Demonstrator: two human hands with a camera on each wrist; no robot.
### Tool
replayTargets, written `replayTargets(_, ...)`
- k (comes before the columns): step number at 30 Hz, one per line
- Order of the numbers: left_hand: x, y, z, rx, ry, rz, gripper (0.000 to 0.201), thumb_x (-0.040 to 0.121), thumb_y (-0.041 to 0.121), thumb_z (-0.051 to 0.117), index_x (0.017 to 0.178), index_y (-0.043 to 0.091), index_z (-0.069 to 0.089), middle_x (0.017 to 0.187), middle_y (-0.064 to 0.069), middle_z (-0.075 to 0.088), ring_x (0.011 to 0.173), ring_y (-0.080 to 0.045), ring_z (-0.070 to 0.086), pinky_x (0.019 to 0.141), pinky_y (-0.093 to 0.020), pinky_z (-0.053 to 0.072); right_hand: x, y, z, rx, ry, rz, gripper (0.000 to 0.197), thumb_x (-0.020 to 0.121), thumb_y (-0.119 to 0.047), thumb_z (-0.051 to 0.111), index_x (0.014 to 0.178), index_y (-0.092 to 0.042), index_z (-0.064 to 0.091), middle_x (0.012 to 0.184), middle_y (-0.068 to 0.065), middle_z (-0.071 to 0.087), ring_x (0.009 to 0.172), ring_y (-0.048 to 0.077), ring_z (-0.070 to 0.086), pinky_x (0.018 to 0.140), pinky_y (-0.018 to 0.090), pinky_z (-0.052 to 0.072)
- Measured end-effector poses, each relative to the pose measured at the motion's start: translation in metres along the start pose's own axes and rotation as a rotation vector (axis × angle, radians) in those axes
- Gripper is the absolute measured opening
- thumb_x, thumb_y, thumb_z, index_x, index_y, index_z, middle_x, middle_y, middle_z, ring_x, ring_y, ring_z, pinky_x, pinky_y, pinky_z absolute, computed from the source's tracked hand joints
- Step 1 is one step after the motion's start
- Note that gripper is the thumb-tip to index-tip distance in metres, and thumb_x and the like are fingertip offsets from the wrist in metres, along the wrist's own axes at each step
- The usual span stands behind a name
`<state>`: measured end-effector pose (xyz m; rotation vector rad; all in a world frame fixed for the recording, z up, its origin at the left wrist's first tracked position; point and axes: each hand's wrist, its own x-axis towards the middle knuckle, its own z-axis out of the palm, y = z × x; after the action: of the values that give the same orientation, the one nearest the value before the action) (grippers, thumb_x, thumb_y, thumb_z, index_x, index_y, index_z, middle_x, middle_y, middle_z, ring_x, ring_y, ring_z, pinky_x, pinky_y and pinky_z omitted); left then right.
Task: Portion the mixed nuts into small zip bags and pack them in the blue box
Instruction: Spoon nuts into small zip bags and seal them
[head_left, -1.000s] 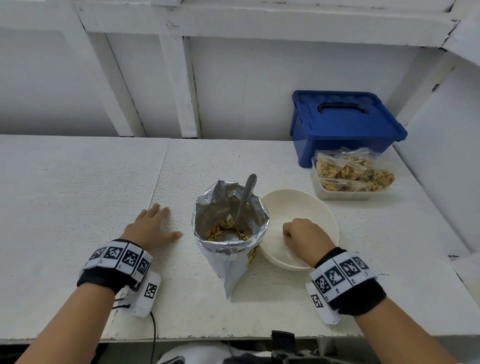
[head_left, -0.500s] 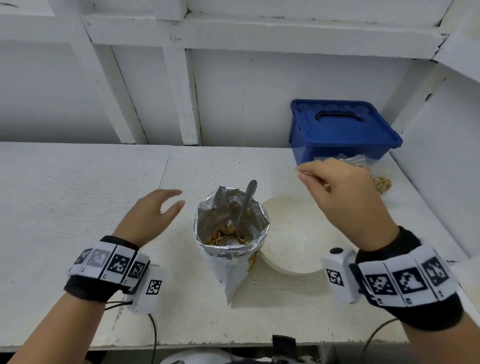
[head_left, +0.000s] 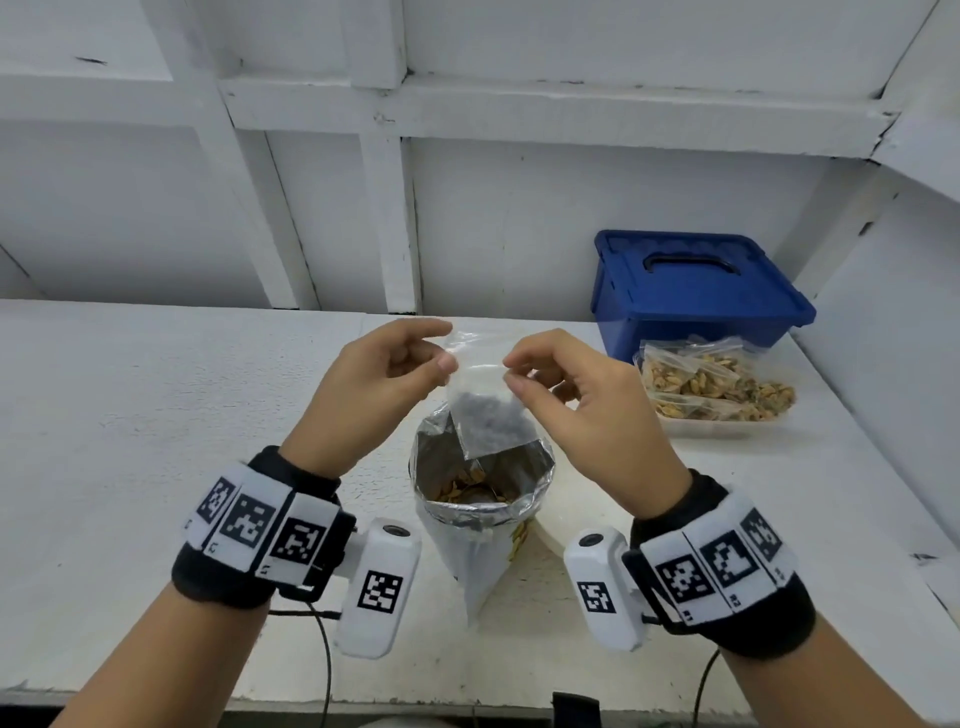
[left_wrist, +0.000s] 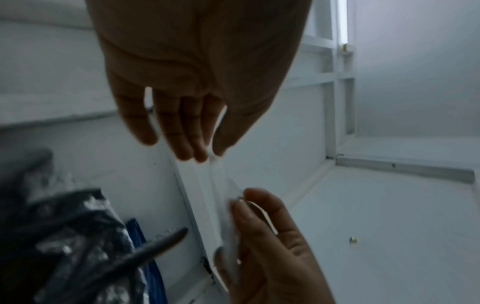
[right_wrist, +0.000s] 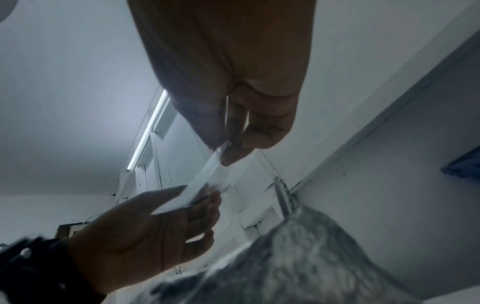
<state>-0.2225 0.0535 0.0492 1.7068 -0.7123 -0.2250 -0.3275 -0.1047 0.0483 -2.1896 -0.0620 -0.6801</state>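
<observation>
- White textured tabletop (head_left: 156, 415), set against a white panelled wall (head_left: 519, 218) with vertical posts; a second white wall closes the right side.
- Blue box (head_left: 696, 296) at back right corner of table, lid on, dark handle recess on top.
- Clear tray (head_left: 727, 423) just in front of the box, holding filled zip bags of nuts (head_left: 717, 384).
- Foil nut bag (head_left: 483, 499) stands upright mid-table, mouth open upward, nuts visible inside; spoon handle (left_wrist: 155, 244) sticks out of it in the left wrist view.
- White bowl (head_left: 561, 540) just right of the foil bag, mostly hidden behind the right hand.
- Empty clear zip bag (head_left: 485, 410) held in the air above the foil bag's mouth; long axis roughly vertical, slightly tilted, mouth end up, bottom corner hanging down toward the foil bag.
- Left hand (head_left: 374, 384) pinches the zip bag's top left edge between thumb and fingers.
- Right hand (head_left: 576, 400) pinches the top right edge, thumb and forefinger closed on the plastic.
- Both wrists wear black bands with coded markers.
</observation>
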Motion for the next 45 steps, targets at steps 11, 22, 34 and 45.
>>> replayTargets(11,-0.005,-0.004,-0.001,0.22,-0.141,0.28,0.029,0.087,0.007,0.063,0.1,0.03,0.051,0.086,0.01,0.064,0.081,-0.005,0.062,0.075,-0.012,0.045,0.011,-0.006,-0.013,-0.039,-0.058,0.172,0.034,0.093,-0.024,0.052,0.127,-0.02,0.053,0.092,-0.011,0.058,0.082,-0.002,0.056,0.071,0.003,0.041)
replayTargets(22,-0.007,-0.005,0.004,0.649,-0.111,0.425,0.075,0.069,0.072,0.053,0.12,0.017,0.049,0.104,0.013,0.057,0.097,-0.005,0.053,0.085,-0.023,0.04,0.012,-0.01,-0.003,0.101,-0.091,0.315,0.006,0.086,-0.014,0.063,0.083,-0.017,0.067,0.068,-0.003,0.067,0.066,0.013,0.065,0.067,0.029,0.057)
replayTargets(34,-0.009,-0.004,0.005,0.712,-0.06,0.501,0.06,0.075,0.063,0.052,0.11,0.014,0.057,0.094,0.005,0.061,0.09,-0.01,0.052,0.084,-0.025,0.036,0.007,-0.016,0.001,0.152,-0.091,0.261,0.02,0.088,-0.007,0.057,0.086,-0.026,0.061,0.073,-0.003,0.066,0.068,0.009,0.062,0.069,0.021,0.052)
replayTargets(45,-0.011,-0.005,0.006,0.527,-0.158,0.483,0.059,0.074,0.069,0.053,0.11,0.024,0.041,0.093,0.025,0.038,0.089,0.013,0.042,0.076,-0.002,0.033,0.009,-0.022,-0.006,0.165,-0.315,0.245,0.049,0.078,0.015,0.041,0.082,-0.02,0.076,0.086,0.006,0.059,0.074,0.004,0.051,0.069,0.016,0.042)
